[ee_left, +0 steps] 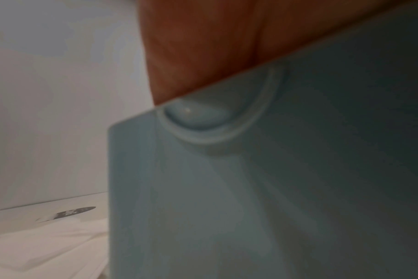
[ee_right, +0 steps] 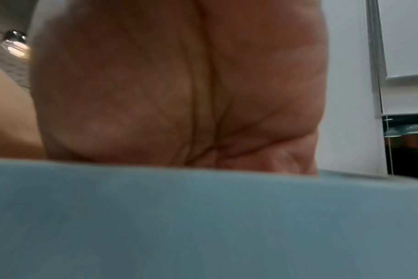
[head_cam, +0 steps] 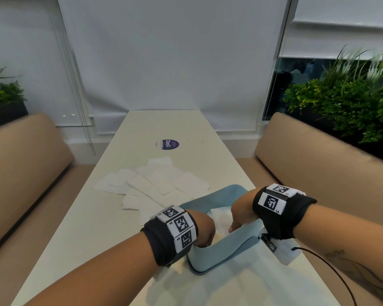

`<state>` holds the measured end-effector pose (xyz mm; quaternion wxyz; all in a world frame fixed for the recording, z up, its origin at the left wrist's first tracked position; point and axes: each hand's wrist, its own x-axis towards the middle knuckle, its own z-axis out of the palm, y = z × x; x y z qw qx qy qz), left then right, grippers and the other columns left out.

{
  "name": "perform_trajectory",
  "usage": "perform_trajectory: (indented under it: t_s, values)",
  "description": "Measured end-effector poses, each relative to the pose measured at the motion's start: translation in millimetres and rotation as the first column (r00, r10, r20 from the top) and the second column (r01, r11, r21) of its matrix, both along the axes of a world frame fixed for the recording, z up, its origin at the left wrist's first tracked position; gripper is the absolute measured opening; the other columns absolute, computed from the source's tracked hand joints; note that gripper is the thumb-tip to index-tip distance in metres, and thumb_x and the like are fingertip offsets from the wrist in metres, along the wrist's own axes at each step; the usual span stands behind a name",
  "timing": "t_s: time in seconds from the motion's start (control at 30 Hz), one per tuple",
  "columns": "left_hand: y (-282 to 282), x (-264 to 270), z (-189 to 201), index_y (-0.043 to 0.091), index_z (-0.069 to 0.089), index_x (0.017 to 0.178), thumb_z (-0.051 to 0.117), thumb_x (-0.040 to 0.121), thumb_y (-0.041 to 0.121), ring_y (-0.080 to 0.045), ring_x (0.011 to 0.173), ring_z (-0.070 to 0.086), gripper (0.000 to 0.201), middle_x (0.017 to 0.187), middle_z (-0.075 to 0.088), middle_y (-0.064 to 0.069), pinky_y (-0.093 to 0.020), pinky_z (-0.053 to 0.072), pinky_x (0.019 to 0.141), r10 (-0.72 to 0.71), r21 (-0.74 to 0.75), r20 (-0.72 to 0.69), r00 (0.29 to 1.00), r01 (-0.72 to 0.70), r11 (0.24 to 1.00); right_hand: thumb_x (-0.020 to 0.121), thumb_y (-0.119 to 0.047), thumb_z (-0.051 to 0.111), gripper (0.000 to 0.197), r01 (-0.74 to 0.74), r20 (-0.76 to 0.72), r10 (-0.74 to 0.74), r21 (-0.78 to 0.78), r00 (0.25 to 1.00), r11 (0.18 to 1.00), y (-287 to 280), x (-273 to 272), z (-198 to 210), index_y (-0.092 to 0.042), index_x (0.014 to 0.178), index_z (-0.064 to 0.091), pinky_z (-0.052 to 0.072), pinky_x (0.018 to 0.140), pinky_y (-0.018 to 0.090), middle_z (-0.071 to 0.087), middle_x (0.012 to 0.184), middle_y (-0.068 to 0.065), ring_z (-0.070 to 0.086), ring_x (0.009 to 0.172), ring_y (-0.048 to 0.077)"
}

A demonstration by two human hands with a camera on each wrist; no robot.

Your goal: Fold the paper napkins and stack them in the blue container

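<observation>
blue container point(head_cam: 226, 241), "clayg" sticker point(head_cam: 170, 144) beyond

Both forearms stretch in from the bottom of my feed and angle toward each other. My left hand point(head_cam: 205, 226) and right hand point(head_cam: 241, 214) sit close together, knuckles up, wrists bent, fingers pointing down and hidden, so can't call the grip tbh.

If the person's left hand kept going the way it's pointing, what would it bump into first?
Most likely the white paper napkins lying inside the light blue plastic container: the left hand dips over its rim, pointing down inside. The fingertips are hidden, so they may already touch.
</observation>
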<state>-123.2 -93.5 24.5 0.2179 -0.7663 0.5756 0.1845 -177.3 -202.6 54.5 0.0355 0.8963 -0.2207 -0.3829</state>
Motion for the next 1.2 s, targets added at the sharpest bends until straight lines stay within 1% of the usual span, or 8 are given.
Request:
perform_trajectory:
  t_s: [0.2, 0.53, 0.73, 0.8, 0.87, 0.97, 1.07, 1.2]
  values:
    - [-1, 8, -4, 0.01, 0.053, 0.117, 0.062, 0.088, 0.025, -0.029, 0.11, 0.055, 0.034, 0.123, 0.056, -0.011, -0.034, 0.043, 0.086, 0.076, -0.25, -0.111, 0.991, -0.102, 0.963, 0.092, -0.005, 0.043, 0.028, 0.263, 0.398, -0.372, 0.301, 0.839, 0.917, -33, 15, 5, 0.01, 0.11, 0.06, 0.05, 0.056, 0.032, 0.066, 0.094, 0.021, 0.06, 0.069, 0.031]
    - [-10, 25, -7, 0.015, 0.039, 0.139, 0.06, 0.089, 0.032, -0.024, 0.125, 0.046, 0.056, 0.138, 0.047, -0.008, -0.031, 0.037, 0.102, 0.266, -0.327, -0.432, 0.862, -0.425, 0.844, 0.092, 0.0, 0.041, 0.029, 0.307, 0.427, -0.398, 0.268, 0.811, 0.913, -36, 16, 5, 0.011, 0.112, 0.06, 0.055, 0.072, 0.043, 0.06, 0.081, 0.023, 0.06, 0.069, 0.033]
    - [-11, 27, -9, 0.014, 0.045, 0.137, 0.06, 0.09, 0.029, -0.023, 0.125, 0.047, 0.053, 0.14, 0.047, -0.008, -0.029, 0.037, 0.102, 0.26, -0.302, -0.451, 0.854, -0.42, 0.856, 0.101, -0.012, 0.04, 0.023, 0.207, 0.265, -0.225, 0.093, 0.938, 0.974, -23, 11, 0, -0.001, 0.09, 0.058, 0.045, 0.094, 0.034, 0.06, 0.125, 0.02, 0.059, 0.114, 0.032]
    - [-9, 29, -12, 0.014, 0.047, 0.135, 0.061, 0.089, 0.029, -0.024, 0.124, 0.048, 0.051, 0.138, 0.048, -0.008, -0.029, 0.038, 0.101, 0.27, -0.288, -0.455, 0.849, -0.427, 0.857, 0.1, -0.012, 0.041, 0.022, 0.21, 0.258, -0.228, 0.096, 0.939, 0.973, -24, 11, -5, 0.002, 0.103, 0.058, 0.05, 0.085, 0.032, 0.065, 0.114, 0.018, 0.065, 0.096, 0.03]
    - [-9, 30, -13, 0.014, 0.05, 0.133, 0.061, 0.089, 0.026, -0.024, 0.121, 0.05, 0.048, 0.135, 0.051, -0.008, -0.029, 0.04, 0.1, 0.277, -0.293, -0.485, 0.829, -0.453, 0.842, 0.098, -0.01, 0.045, 0.017, 0.227, 0.275, -0.254, 0.125, 0.927, 0.966, -27, 13, -11, -0.005, 0.085, 0.055, 0.049, 0.061, 0.025, 0.061, 0.081, 0.01, 0.056, 0.063, 0.019]
    - [-8, 32, -12, 0.012, 0.054, 0.13, 0.06, 0.089, 0.017, -0.024, 0.117, 0.054, 0.042, 0.13, 0.055, -0.008, -0.026, 0.041, 0.095, 0.256, -0.346, -0.563, 0.786, -0.506, 0.79, 0.095, -0.009, 0.048, 0.011, 0.259, 0.291, -0.295, 0.158, 0.91, 0.953, -30, 14, -12, -0.002, 0.095, 0.056, 0.038, 0.049, 0.023, 0.047, 0.065, 0.006, 0.044, 0.051, 0.016]
    - [-7, 34, -9, 0.008, 0.059, 0.124, 0.058, 0.088, 0.003, -0.022, 0.113, 0.058, 0.036, 0.125, 0.06, -0.009, -0.02, 0.042, 0.088, 0.198, -0.391, -0.699, 0.688, -0.598, 0.699, 0.091, -0.005, 0.055, 0.034, 0.274, 0.406, -0.373, 0.283, 0.834, 0.919, -37, 12, -8, -0.005, 0.124, 0.046, 0.045, 0.05, 0.028, 0.057, 0.088, 0.012, 0.054, 0.062, 0.019]
    - [-5, 33, -4, 0.0, 0.064, 0.114, 0.048, 0.085, -0.013, -0.015, 0.096, 0.06, 0.035, 0.117, 0.065, -0.015, -0.017, 0.047, 0.085, 0.092, -0.415, -0.821, 0.564, -0.698, 0.584, 0.084, -0.004, 0.064, 0.053, 0.141, 0.545, -0.314, 0.335, 0.778, 0.932, -45, 7, -1, -0.019, 0.129, 0.039, 0.044, 0.052, 0.024, 0.055, 0.117, 0.01, 0.053, 0.062, 0.012]
